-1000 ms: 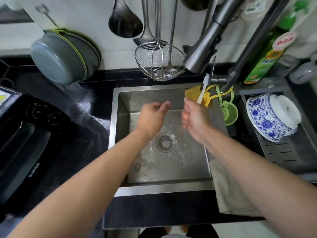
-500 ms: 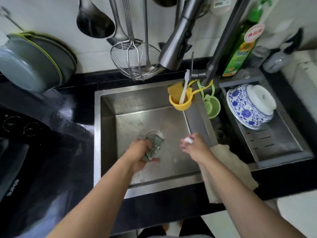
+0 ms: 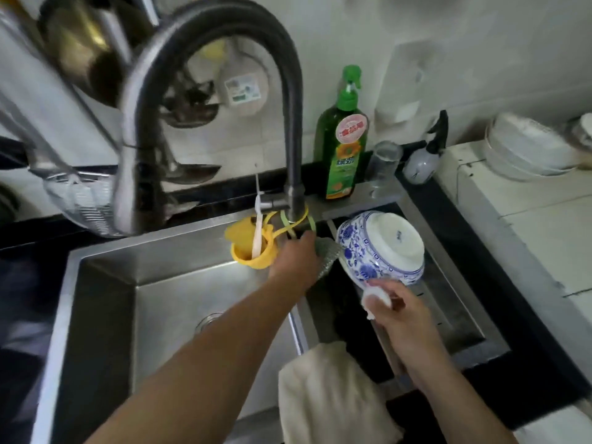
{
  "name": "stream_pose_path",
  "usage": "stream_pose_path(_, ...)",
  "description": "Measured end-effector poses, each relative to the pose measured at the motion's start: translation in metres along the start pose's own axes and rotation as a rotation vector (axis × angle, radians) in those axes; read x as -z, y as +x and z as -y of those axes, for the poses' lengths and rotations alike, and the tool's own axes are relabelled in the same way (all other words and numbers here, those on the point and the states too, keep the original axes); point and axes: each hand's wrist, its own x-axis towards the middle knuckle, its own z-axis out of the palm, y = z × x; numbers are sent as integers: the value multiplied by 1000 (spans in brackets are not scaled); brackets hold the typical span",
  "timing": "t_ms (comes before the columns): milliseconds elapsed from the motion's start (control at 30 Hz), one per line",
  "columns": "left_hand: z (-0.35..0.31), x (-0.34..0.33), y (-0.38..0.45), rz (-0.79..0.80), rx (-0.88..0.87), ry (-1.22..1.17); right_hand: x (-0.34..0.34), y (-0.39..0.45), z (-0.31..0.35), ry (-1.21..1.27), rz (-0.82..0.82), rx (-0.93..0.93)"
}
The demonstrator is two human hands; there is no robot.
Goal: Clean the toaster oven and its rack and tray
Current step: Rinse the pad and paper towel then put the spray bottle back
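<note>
Since half a second ago my view has swung right and up: the faucet (image 3: 205,100) now arches across the middle, and the left part of the sink (image 3: 105,315) fills less of the picture. Back then my left hand (image 3: 293,262) was low over the drain with the metal scourer (image 3: 326,256); now that arm reaches up across the basin to the sink's back right corner, just beside the yellow holder (image 3: 248,248) hanging at the faucet base. The fingers curl round the scourer, which sticks out to the right, touching or nearly touching the blue-and-white bowl (image 3: 381,248).

My right hand (image 3: 400,312) has gone from the sink's right edge to above the drain tray (image 3: 455,318), just below the bowl's rim. Its fingertips pinch a small white wad (image 3: 378,296); I cannot tell what it is.

The bowl lies upturned and tilted on the tray. A beige cloth (image 3: 326,392) hangs over the sink's front right edge, between my forearms. A green bottle (image 3: 341,152) stands on the ledge behind the tray.

The toaster oven, rack and tray are out of my view.
</note>
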Motion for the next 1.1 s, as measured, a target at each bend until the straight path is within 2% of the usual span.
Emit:
stream_pose_path(67,-16,-17,23,55,-91,426,11,15,-8,9,19,-3)
stream_pose_path(133,-23,-34,39,129,-133,743,23,26,-14,-23,40,18)
stream_pose_path(233,-25,-56,53,232,-81,957,43,38,-20,-42,58,-6)
stream_pose_path(333,-27,-62,47,284,-53,977,58,47,-20,-67,34,-22)
stream_pose_path(367,-30,-58,38,245,-38,903,62,49,-18,-49,32,-40)
stream_pose_path(433,-30,-46,13,23,-16,643,67,48,-6,37,70,-84)
stream_pose_path(500,-32,-22,-26,-167,1,193,68,43,11,127,160,-134)
stream_pose_path(533,-36,-8,-53,-169,54,-161,66,39,21,161,222,-140)
stream_pose_path(600,-57,23,-112,-2,117,-848,52,27,40,268,340,-156)
stream_pose_path(633,-65,34,-137,53,118,-1061,42,19,50,336,383,-185)
stream_pose_path(667,-68,40,-157,39,131,-1172,31,10,59,367,427,-199)
stream_pose_path(767,-54,55,-196,-208,261,-1243,4,-13,83,264,556,-88)
stream_pose_path(833,-36,67,-211,-258,370,-1356,-6,-23,102,199,619,-46)
stream_pose_path(900,-26,83,-225,-297,442,-1395,-17,-31,115,183,651,-106)
stream_pose_path(1000,-19,102,-242,-427,439,-1176,-36,-38,120,140,628,-236)
stream_pose_path(1067,-16,116,-252,-473,429,-990,-43,-44,121,133,654,-175)
stream_pose_path(1100,-14,123,-256,-469,404,-908,-45,-46,125,158,740,-126)
